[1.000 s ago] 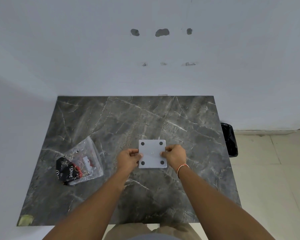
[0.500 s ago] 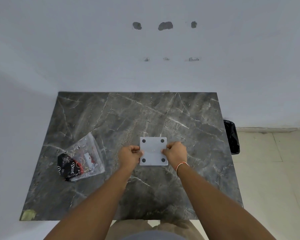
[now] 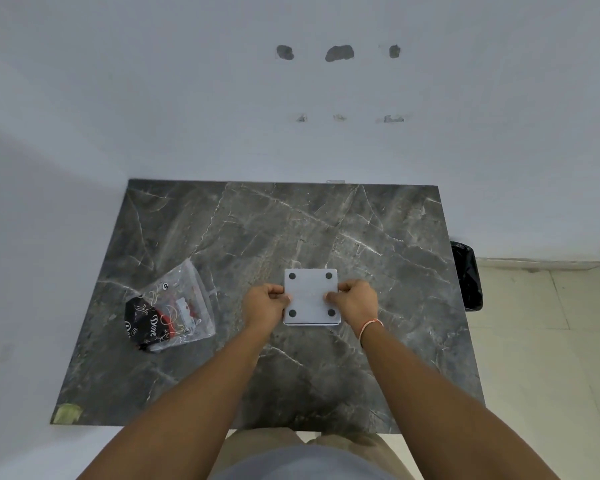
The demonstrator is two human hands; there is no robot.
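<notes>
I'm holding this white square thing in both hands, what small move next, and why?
Probably turn the white square plate over and set it on the marble table: its four dark round feet face up, while the left hand and right hand pinch its opposite edges.

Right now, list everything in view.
plate: 1, light grey with four black pads, mid table
bag: 1, clear, black and red inside, on table, left of plate
tape: 1, greenish, table's near left corner
table: 1, dark grey marble, against wall
bin: 1, black, floor, right of table
holes: 3, dark, wall above table
band: 1, orange, right wrist
left hand: 1, grips plate's left edge
right hand: 1, grips plate's right edge
</notes>
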